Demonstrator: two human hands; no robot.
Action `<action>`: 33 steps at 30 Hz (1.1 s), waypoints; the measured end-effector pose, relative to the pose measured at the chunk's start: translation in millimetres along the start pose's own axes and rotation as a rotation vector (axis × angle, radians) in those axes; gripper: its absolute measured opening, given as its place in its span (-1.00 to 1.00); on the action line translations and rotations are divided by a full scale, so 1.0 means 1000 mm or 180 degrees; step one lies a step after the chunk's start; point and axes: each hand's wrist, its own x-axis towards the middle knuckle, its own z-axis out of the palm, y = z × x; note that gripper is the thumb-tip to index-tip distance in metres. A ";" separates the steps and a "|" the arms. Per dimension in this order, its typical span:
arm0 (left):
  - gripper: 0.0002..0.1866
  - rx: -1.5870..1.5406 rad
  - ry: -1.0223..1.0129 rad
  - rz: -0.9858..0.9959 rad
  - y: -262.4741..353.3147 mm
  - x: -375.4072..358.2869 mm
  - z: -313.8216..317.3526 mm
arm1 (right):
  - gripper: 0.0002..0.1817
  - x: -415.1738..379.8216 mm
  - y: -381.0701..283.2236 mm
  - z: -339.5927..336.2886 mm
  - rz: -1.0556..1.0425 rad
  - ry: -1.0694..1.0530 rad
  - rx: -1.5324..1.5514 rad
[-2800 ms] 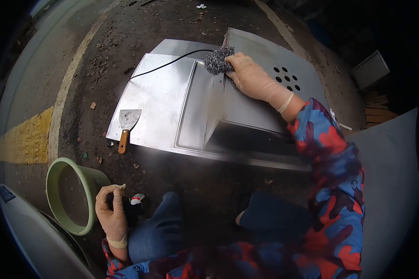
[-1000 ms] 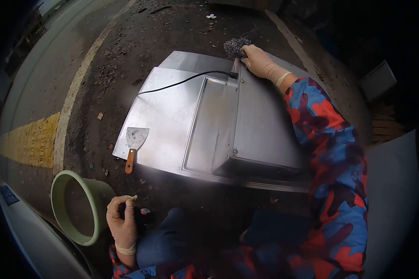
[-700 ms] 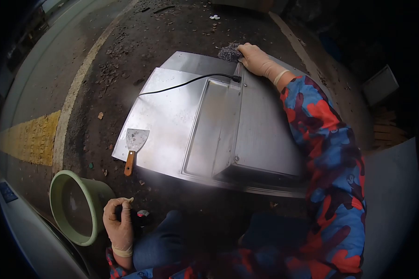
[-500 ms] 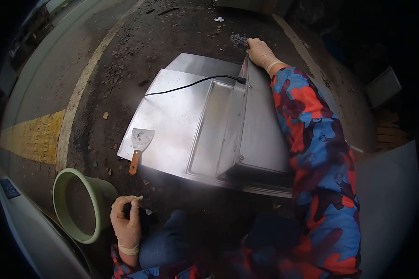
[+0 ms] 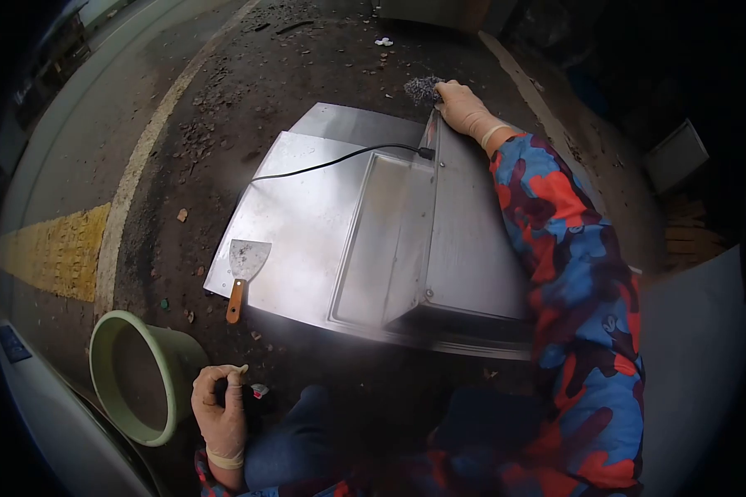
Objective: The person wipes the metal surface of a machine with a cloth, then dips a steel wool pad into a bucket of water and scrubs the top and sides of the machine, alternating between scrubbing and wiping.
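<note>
My right hand [image 5: 464, 110], in a thin pale glove, grips a dark metal scrubber [image 5: 423, 89] at the far top corner of a stainless steel appliance [image 5: 307, 199]. A black cord [image 5: 323, 164] runs from the appliance's raised box across its flat panel. Near the panel's lower left corner lies a scraper [image 5: 249, 258] with a wooden handle that overhangs the edge. My left hand [image 5: 221, 410], also gloved, is raised beside the green bucket [image 5: 170, 377], its fingers pinched; a small pale tip shows at the fingertips, and I cannot make out whether it is glove or something held.
Bits of debris are scattered over the dark ground [image 5: 215, 141]. A yellow painted patch [image 5: 54, 253] and a pale line lie to the left. At the right stands a light panel [image 5: 676, 157], and a pale surface [image 5: 696, 364] is nearer me.
The view has shifted slightly, so most things sit a little lower. My right hand and the scrubber have moved slightly nearer the appliance's top corner. My left hand keeps its pinch.
</note>
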 end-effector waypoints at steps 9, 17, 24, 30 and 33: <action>-0.92 0.0379 -0.0257 0.0349 0.002 0.002 -0.004 | -0.72 0.018 0.016 0.005 0.0783 0.0026 -0.0077; -0.97 0.0020 -0.0005 0.0005 -0.007 0.002 -0.010 | -0.74 0.005 0.013 0.004 -0.0126 0.0048 0.0009; -0.97 0.0074 -0.0097 0.0134 0.002 0.000 -0.001 | -0.73 0.006 0.036 0.006 0.0714 0.0145 -0.0081; -0.97 -0.0127 -0.0116 0.0129 -0.002 -0.003 -0.015 | -0.68 -0.121 0.138 -0.026 0.1892 -0.0027 -0.0457; -0.95 -0.0151 -0.0150 -0.0006 0.000 -0.004 -0.023 | -0.67 -0.147 0.140 -0.036 0.2083 -0.0096 -0.0440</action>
